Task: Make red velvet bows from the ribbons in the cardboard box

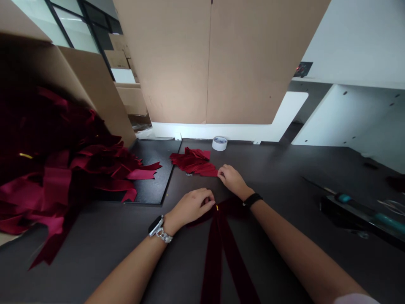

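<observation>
Forward, right hand point(233, 180) (fingers curled)

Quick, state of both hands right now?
Left hand: fingers curled beside the dark red bow; grip cannot be told.
Right hand: closed, pinching the red fabric at its right end.

Right hand point(232, 179) pinches the right end of the red cloth point(194, 162) on the dark table point(278, 177). Left hand point(193, 205) rests at a darker bow point(215, 240), just beside its gold band point(217, 207); grip unclear. Tape roll point(219, 144) sits behind the cloth. Ribbons point(57, 177) spill from a carton point(80, 80) at left. Teal-handled tool point(344, 199) lies at right.
</observation>
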Tool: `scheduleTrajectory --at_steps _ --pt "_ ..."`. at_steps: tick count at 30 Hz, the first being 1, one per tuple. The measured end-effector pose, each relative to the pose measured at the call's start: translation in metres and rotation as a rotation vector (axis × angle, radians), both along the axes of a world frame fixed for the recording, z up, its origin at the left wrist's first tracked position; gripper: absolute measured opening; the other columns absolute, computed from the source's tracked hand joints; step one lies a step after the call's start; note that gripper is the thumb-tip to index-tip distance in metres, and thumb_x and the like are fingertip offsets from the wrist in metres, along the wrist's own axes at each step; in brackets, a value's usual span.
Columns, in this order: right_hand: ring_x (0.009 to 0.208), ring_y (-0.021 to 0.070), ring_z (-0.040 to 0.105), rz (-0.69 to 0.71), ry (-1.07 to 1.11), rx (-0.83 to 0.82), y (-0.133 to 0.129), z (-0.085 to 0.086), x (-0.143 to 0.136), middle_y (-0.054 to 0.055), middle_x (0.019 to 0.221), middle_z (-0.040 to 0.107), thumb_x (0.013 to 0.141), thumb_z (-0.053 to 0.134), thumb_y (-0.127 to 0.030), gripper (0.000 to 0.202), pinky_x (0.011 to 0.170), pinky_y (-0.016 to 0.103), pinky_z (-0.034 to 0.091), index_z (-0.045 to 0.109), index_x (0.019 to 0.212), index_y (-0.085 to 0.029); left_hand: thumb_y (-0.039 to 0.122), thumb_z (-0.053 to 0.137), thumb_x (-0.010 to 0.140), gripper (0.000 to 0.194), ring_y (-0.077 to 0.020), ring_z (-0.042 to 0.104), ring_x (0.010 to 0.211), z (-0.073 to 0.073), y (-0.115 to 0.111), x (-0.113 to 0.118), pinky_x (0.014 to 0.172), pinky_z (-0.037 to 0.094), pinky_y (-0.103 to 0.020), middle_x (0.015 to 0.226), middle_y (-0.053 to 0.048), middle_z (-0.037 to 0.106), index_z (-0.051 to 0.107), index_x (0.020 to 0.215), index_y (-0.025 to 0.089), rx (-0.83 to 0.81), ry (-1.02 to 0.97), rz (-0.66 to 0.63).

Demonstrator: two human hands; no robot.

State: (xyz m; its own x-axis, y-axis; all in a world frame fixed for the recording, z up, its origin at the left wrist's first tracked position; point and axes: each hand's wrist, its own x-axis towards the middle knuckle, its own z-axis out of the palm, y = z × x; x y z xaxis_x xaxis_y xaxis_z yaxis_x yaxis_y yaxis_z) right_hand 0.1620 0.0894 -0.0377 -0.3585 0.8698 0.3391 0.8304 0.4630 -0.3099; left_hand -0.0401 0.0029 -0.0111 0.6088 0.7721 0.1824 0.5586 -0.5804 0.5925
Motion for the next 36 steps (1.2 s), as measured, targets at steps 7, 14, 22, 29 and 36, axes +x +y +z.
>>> scheduleTrajectory --at_steps 7,14,22,29,36 --pt "0.090 0.0210 0.054 0.014 0.078 -0.042 -0.002 0.005 0.001 0.009 0.094 0.062 0.084 0.060 -0.007 0.011 0.085 0.032 0.041 0.063 0.091 -0.015 0.023 0.046 0.092 0.016 -0.0159 0.056 0.072 -0.003 0.002 0.001 0.069 0.041 -0.026 0.081 -0.002 0.060 0.061 0.089 0.020 0.012 -0.050 0.029" --pt "0.069 0.0181 0.055 0.000 0.227 -0.169 0.006 0.014 -0.003 0.005 0.069 0.061 0.079 0.060 -0.007 0.017 0.073 0.031 0.042 0.061 0.065 -0.016 0.020 0.051 0.088 0.014 -0.0168 0.056 0.073 -0.006 0.002 0.001 0.071 0.042 -0.028 0.081 -0.002 0.062 0.065 0.085 0.021 -0.032 -0.153 0.062" --pt "0.066 0.0153 0.059 0.126 0.574 -0.273 -0.030 0.023 -0.015 0.003 0.074 0.062 0.085 0.049 -0.027 0.014 0.065 0.028 0.048 0.054 0.077 -0.017 0.040 0.057 0.083 0.026 -0.0157 0.064 0.069 -0.014 0.020 0.005 0.067 0.052 -0.029 0.080 -0.006 0.068 0.065 0.087 0.015 -0.472 -0.703 0.330" --pt "0.084 0.0173 0.061 0.291 0.771 -0.327 -0.078 0.030 -0.019 0.006 0.088 0.061 0.080 0.059 -0.029 0.013 0.078 0.031 0.050 0.060 0.072 -0.018 0.038 0.076 0.067 0.029 -0.0105 0.060 0.068 -0.005 0.009 0.012 0.071 0.049 -0.024 0.070 0.002 0.062 0.058 0.072 0.016 -0.602 -0.898 0.308" --pt "0.082 0.0161 0.058 0.243 0.864 -0.429 -0.090 0.024 -0.001 0.005 0.090 0.056 0.075 0.068 -0.028 0.010 0.074 0.030 0.049 0.067 0.073 -0.019 0.028 0.080 0.064 0.026 -0.0104 0.058 0.069 -0.007 0.003 0.022 0.071 0.045 -0.024 0.073 0.002 0.063 0.062 0.078 0.015 -0.616 -0.931 0.253"
